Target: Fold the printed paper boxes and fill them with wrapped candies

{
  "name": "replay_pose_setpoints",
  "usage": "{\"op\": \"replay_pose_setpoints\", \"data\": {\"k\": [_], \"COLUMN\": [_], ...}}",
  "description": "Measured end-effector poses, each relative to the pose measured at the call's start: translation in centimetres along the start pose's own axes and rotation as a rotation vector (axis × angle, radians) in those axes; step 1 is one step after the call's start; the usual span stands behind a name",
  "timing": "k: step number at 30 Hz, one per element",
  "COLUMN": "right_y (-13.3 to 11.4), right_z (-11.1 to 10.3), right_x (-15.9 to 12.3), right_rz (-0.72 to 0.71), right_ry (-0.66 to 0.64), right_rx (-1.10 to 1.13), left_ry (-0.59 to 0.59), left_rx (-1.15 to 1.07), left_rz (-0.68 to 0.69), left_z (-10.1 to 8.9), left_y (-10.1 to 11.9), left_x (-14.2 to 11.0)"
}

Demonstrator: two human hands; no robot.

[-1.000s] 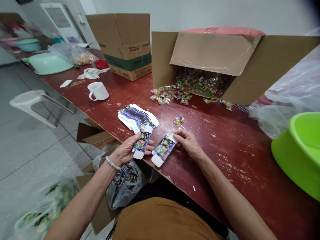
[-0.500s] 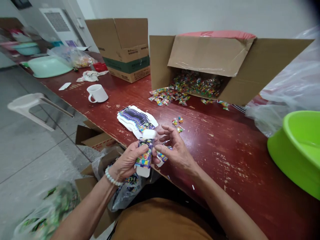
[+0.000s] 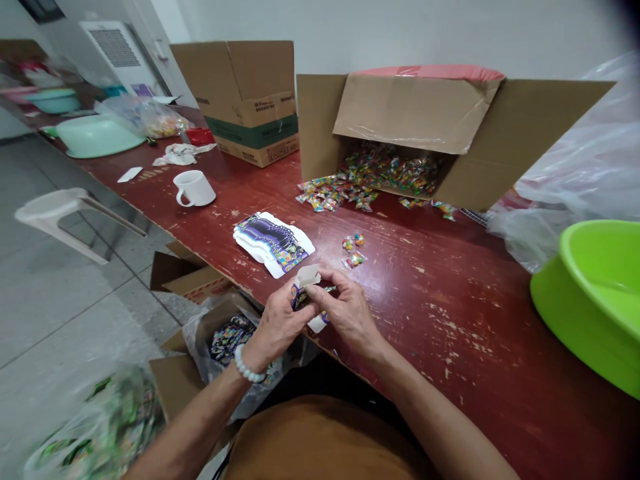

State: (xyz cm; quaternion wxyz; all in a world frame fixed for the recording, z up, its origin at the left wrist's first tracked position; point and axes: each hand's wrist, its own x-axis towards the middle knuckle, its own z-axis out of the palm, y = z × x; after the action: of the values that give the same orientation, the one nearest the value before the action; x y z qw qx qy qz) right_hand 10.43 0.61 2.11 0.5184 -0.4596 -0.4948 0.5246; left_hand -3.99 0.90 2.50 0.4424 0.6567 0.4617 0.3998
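Observation:
My left hand (image 3: 281, 325), with a beaded bracelet at the wrist, is closed around a small printed candy box (image 3: 296, 293). The box's white end flap (image 3: 308, 275) stands up at the top. My right hand (image 3: 350, 312) meets it there, thumb and fingers closed on the box's end. Part of another small printed box (image 3: 320, 323) shows below the hands at the table edge. Just beyond them lies a stack of flat purple printed cartons (image 3: 275, 241). A few small candy packets (image 3: 354, 259) lie to its right.
A cardboard box (image 3: 407, 113) on its side spills candy packets (image 3: 335, 195) onto the red table (image 3: 425, 267). Behind are a taller carton (image 3: 250, 100) and a white mug (image 3: 195, 189). A green basin (image 3: 575, 300) stands right; a bag-lined box (image 3: 175, 380) sits below the edge.
My left hand has tilted the small box so its flap end faces up. My right hand has moved in from beside it and its fingers have closed on that end.

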Motion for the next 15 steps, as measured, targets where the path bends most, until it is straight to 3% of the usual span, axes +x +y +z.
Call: {"op": "replay_pose_setpoints", "data": {"k": [2, 5, 7, 9, 15], "right_y": [0.5, 0.8, 0.8, 0.8, 1.0], "right_z": [-0.4, -1.2, -1.6, -1.6, -1.0], "right_x": [0.3, 0.6, 0.5, 0.2, -0.3], "right_rz": [0.03, 0.104, 0.142, 0.166, 0.182], "right_ry": [0.003, -0.079, -0.14, -0.168, -0.207], "right_rx": [0.108, 0.218, 0.251, 0.283, 0.298], "left_ry": [-0.084, -0.312, -0.393, -0.382, -0.197], "left_rx": [-0.103, -0.406, -0.509, -0.467, -0.154], "left_rz": [-0.076, -0.281, -0.375, -0.37, -0.168], "left_z": [-0.1, -0.8, -1.2, -1.1, 0.4], "left_y": [0.2, 0.1, -0.2, -0.5, 0.0], "left_x": [-0.2, -0.7, -1.0, -1.2, -0.9]}}
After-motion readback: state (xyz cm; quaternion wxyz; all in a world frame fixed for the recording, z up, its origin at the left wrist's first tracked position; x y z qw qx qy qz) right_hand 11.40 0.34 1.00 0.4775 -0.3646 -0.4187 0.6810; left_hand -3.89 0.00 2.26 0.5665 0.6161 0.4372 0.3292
